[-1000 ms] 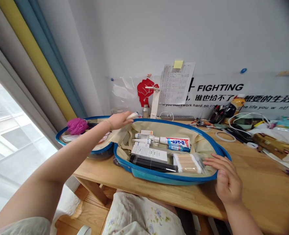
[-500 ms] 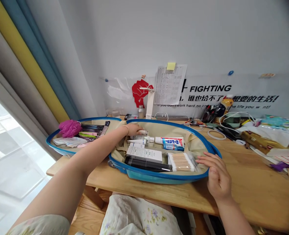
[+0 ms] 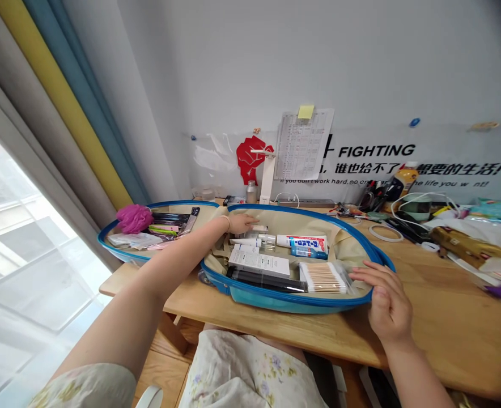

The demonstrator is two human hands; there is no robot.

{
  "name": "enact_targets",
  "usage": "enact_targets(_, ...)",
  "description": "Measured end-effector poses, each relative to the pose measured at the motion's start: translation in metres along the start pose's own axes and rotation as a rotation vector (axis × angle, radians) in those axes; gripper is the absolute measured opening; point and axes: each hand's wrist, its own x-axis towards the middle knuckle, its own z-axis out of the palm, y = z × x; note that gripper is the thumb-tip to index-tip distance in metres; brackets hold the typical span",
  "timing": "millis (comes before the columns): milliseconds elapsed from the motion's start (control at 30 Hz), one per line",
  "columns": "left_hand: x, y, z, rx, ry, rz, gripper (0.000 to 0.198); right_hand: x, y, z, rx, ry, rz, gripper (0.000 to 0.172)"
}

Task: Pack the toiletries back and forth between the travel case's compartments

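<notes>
A small blue suitcase [image 3: 293,305] lies unfolded on the desk, its beige-lined right half packed with toiletries. My left hand [image 3: 241,223] reaches into the back left of that half, fingers stretched out above a small pale bottle [image 3: 260,229]. Near it lie a white tube [image 3: 246,242], a clear bottle [image 3: 268,242], a toothpaste tube [image 3: 304,243] and a blue bottle [image 3: 308,253]. In front are a white box [image 3: 259,263], a long black packet [image 3: 267,280] and a bag of cotton swabs [image 3: 325,277]. My right hand [image 3: 390,306] grips the suitcase's right rim, fingers inside, thumb outside.
The suitcase's left half holds a purple bath puff [image 3: 134,219], a white packet [image 3: 134,241] and dark slim packets. A white lamp [image 3: 267,178] and a silver bottle [image 3: 251,192] stand behind. Tape rolls [image 3: 385,233], cables and a gold pouch [image 3: 458,241] clutter the right.
The small pale bottle has been lowered among the toiletries, and my left fingers have straightened off it. My right hand keeps to the rim. The whole view has shifted slightly.
</notes>
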Motion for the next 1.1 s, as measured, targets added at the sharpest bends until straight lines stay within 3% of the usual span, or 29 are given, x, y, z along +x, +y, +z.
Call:
enact_targets(133,-0.026,-0.026,-0.029,0.034,0.154,-0.115,0.051,-0.001,0.0,0.001,0.011,0.009,-0.006,0.034)
enact_targets(267,-0.079,-0.088,-0.047,0.137,0.204,-0.389,0.047,-0.002,0.0,0.001,0.009,0.014,0.018,0.033)
enact_targets(400,-0.138,-0.143,-0.032,0.232,0.086,-0.607,0.039,-0.002,-0.001,0.002,0.01,0.017,0.016,0.033)
enact_targets(500,-0.165,-0.166,-0.011,0.273,-0.016,-0.664,0.036,-0.002,-0.001,0.002,0.007,0.011,0.003,0.034)
enact_targets(733,-0.167,-0.188,0.013,0.303,-0.138,-0.693,0.035,-0.002,-0.001,0.003,0.011,0.056,0.002,0.034)
enact_targets(1100,-0.171,-0.19,0.016,0.336,-0.14,-0.702,0.033,-0.003,-0.005,0.002,-0.013,0.071,0.03,0.033)
